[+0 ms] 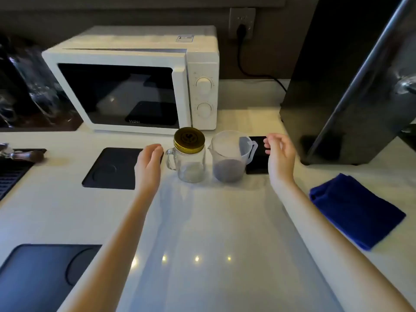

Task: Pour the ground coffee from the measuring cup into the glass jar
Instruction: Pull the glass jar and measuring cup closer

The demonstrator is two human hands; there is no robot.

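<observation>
both hands, left (149, 163) and right (280, 154), open and empty, flank the lidded glass jar (190, 162) and measuring cup (230, 157)

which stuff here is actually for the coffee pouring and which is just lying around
For the job: measuring cup with ground coffee, glass jar, its gold lid still on.

Lying about: microwave, blue cloth, black mats.
</observation>
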